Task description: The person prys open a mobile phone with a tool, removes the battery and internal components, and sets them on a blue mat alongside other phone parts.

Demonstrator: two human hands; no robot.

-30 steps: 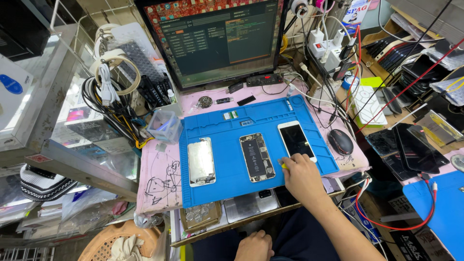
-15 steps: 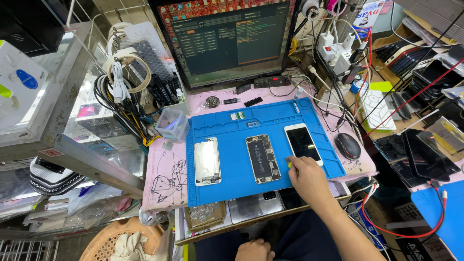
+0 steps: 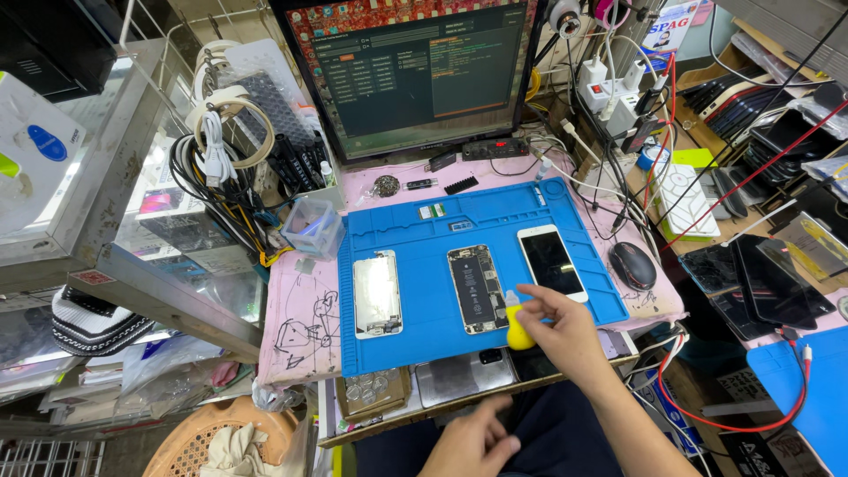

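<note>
Right hand (image 3: 565, 334), lower centre-right of frame: fingers clamped on a small yellow rounded plastic bottle (image 3: 518, 331), long axis upright-ish, pale nozzle tipped toward the opened phone body (image 3: 478, 289). Bottle sits over the lower edge of the blue matte rubber mat (image 3: 424, 238). Left hand (image 3: 473, 442), bottom centre: fingers loosely apart, holding nothing.

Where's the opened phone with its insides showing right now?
The opened phone lies mid blue mat, between the detached screen and white phone, just left of the right hand.

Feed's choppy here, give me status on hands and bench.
Right hand gripping yellow tool beside opened phone. Left hand empty, below bench. Nothing blocking.
</note>
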